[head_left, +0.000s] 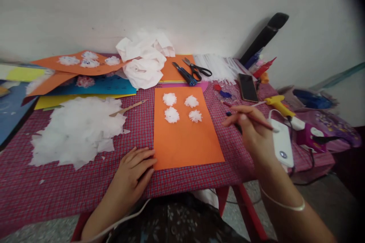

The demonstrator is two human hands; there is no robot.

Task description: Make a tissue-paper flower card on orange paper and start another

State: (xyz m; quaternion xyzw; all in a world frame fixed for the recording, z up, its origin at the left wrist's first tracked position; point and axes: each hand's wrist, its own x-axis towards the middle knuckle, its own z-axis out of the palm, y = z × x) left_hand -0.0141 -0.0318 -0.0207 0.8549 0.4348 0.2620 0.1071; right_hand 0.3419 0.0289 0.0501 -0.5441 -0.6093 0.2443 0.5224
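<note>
Left hand [134,171]: lies flat, palm down, on the surface [71,186], which has a red checked cloth. Fingers are stretched out and grip nothing. The fingertips touch the lower left corner of the orange sheet [185,144].

Right hand [251,129]: raised just right of the sheet, fingers pinched closed on a thin reddish stick [266,125]. The stick runs slantwise through the grip. One end points up-left toward the clutter, the other down-right over the white power bank [282,144]. I cannot tell what kind of stick it is.

Sheet: lies flat near the middle of the surface, long side running away from the person. Four white tissue flowers [172,115] sit on its far half in two rows of two, each apart from the others. The near half is bare.

Surroundings:
- Tissue pile [76,131], loose and white, left of the sheet; a wooden stick [128,108] lies at its far right edge.
- Crumpled tissue [145,64] by the wall.
- Scissors [195,70] beyond the sheet, on more orange paper.
- Phone [247,87] face up at the far right.
- Yellow glue gun [278,104] just beyond the power bank.
</note>
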